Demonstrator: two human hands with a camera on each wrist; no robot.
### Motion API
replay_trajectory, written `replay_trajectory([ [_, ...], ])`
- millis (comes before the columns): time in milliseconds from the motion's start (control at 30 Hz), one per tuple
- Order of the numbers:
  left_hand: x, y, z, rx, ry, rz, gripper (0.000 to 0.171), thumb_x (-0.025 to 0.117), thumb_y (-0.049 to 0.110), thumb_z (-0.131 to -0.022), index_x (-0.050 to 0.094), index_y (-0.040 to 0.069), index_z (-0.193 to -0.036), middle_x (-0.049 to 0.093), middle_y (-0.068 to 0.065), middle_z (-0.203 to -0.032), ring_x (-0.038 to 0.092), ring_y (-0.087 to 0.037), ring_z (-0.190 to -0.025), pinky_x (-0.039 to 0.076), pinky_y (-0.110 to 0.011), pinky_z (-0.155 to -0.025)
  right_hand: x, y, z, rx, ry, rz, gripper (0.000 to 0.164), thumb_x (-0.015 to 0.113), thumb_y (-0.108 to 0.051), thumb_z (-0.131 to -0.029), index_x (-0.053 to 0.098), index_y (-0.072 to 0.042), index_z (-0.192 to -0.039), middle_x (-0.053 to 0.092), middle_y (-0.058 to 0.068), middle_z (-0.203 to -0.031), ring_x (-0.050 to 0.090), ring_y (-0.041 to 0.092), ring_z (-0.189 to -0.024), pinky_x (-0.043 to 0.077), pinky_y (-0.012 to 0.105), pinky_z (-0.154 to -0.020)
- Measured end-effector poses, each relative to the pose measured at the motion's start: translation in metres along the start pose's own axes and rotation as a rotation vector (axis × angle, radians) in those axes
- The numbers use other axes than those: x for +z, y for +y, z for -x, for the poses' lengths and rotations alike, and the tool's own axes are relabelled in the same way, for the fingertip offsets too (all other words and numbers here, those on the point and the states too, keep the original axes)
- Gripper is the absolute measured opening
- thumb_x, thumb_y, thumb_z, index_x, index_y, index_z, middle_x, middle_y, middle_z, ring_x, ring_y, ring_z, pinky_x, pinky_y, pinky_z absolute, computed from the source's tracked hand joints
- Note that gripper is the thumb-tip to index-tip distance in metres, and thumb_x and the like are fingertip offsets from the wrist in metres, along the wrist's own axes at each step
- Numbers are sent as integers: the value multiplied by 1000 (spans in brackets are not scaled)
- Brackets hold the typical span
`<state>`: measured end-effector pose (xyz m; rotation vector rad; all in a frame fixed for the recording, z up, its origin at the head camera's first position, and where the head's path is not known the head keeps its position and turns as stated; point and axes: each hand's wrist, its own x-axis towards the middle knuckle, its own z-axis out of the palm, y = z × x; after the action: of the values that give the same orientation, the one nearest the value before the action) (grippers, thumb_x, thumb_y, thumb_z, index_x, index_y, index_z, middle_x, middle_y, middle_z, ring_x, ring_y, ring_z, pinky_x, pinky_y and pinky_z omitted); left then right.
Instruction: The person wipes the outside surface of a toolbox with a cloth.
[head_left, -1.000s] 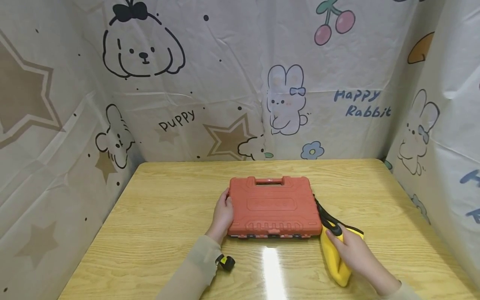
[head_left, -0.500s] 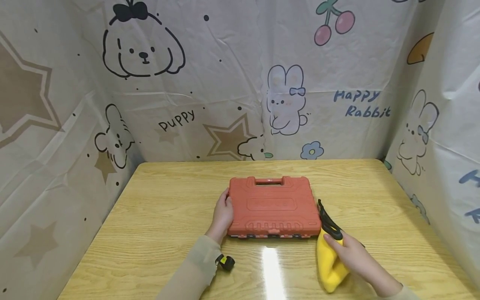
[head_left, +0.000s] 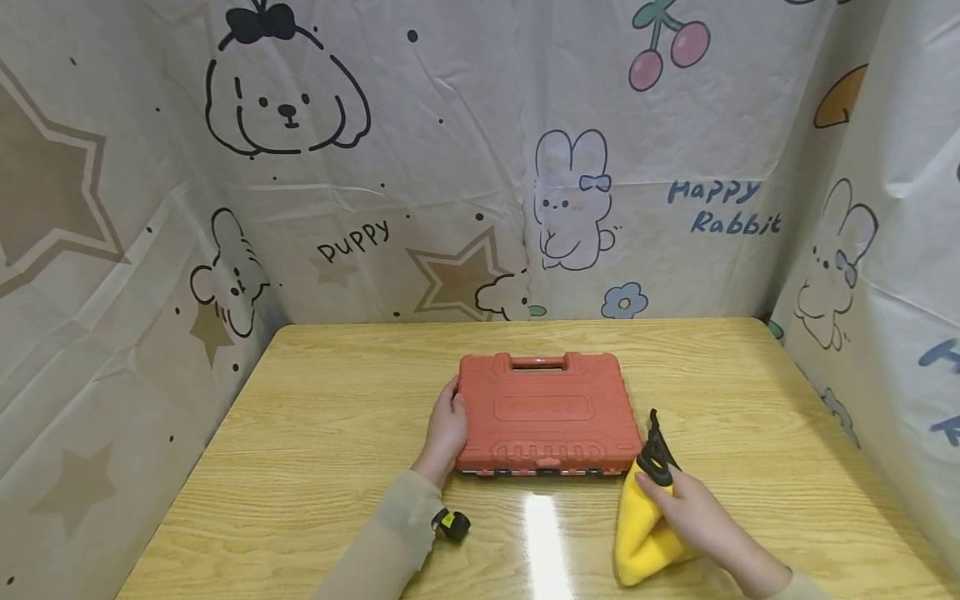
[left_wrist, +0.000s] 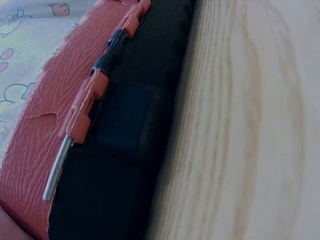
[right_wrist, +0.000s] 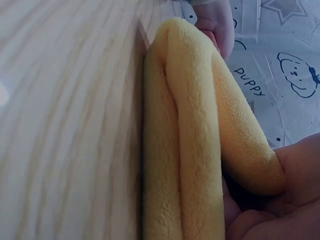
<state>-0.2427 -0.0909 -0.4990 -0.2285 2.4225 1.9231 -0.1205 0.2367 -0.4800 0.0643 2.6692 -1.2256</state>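
Note:
A closed red tool case point(head_left: 543, 408) lies flat on the wooden table, its handle at the far side. My left hand point(head_left: 446, 430) grips the case's left edge, with the thumb near the top edge. The left wrist view shows the case's red lid point(left_wrist: 45, 115), its black base and a metal hinge pin. At the case's near right corner, my right hand point(head_left: 697, 512) pinches a folded yellow cloth point(head_left: 637, 537) with black trim. Seen from the right wrist, the plush cloth point(right_wrist: 192, 100) is doubled over close to the tabletop; some fingers are hidden behind it.
The table point(head_left: 337, 400) has a light wood surface, with its back edge against a printed curtain point(head_left: 450, 100). More of the curtain hangs at both sides. A black strap point(head_left: 452, 525) with a yellow mark sits at the left wrist.
My right hand has drawn the cloth slightly left and toward me, and its lower fold has swung left. The tool case and my left hand have stayed in place.

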Motion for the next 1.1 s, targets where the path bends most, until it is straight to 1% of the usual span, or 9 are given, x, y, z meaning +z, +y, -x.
replay_trajectory([
  [167,0,0,-1,7,3,-8,50,30,13,-113,28,3,-162,31,-20,-166,26,-39,-155,24,-56,-126,4,-4,0,-10,-7,14,38,58,-40,-105,66,-8,-124,69,3,-92,63,19,-99,52,47,-94],
  [267,1,0,-1,11,3,-9,50,30,13,-113,29,4,-162,32,-20,-166,26,-38,-155,24,-56,-126,7,-7,1,-27,-10,19,39,59,-38,-105,67,-6,-126,71,4,-95,66,24,-105,53,51,-96],
  [400,0,0,-2,17,-2,-10,50,29,12,-113,28,4,-162,32,-21,-166,27,-39,-155,24,-56,-126,10,-12,2,-82,2,42,41,60,-34,-104,67,-1,-128,75,14,-110,66,40,-117,51,63,-101],
  [500,0,0,-2,19,-5,-15,50,29,13,-113,28,3,-162,32,-21,-166,26,-39,-155,24,-56,-126,14,-14,1,-107,13,58,40,61,-32,-104,69,0,-126,73,21,-119,64,45,-121,49,64,-104],
  [567,0,0,-2,17,-6,-19,50,29,13,-113,28,3,-162,32,-21,-166,26,-39,-155,24,-56,-126,16,-16,1,-123,20,68,40,61,-31,-104,69,1,-127,72,24,-121,65,46,-120,50,63,-104],
  [700,-1,0,-1,17,-7,-24,50,29,12,-112,28,2,-162,31,-21,-166,26,-39,-155,24,-56,-126,19,-18,1,-140,31,79,38,63,-30,-103,70,0,-125,72,24,-121,66,43,-119,51,61,-103],
  [900,0,0,-1,22,-8,-19,50,29,13,-113,28,3,-162,31,-21,-166,26,-39,-155,24,-56,-126,26,-22,0,-156,1,75,43,62,-33,-104,68,1,-129,72,22,-123,65,44,-120,51,62,-102],
  [1000,0,0,-1,26,-5,-19,50,29,13,-113,28,3,-162,32,-21,-166,26,-39,-155,24,-56,-126,30,-24,-1,-169,-4,70,40,62,-32,-104,69,-1,-127,73,19,-121,66,42,-120,52,61,-101],
  [1100,-1,1,-1,24,-4,-18,50,29,13,-113,28,2,-162,31,-21,-166,26,-39,-155,24,-56,-126,33,-28,-2,-169,-11,57,40,62,-33,-104,68,-1,-127,72,20,-124,65,43,-122,51,62,-103],
])
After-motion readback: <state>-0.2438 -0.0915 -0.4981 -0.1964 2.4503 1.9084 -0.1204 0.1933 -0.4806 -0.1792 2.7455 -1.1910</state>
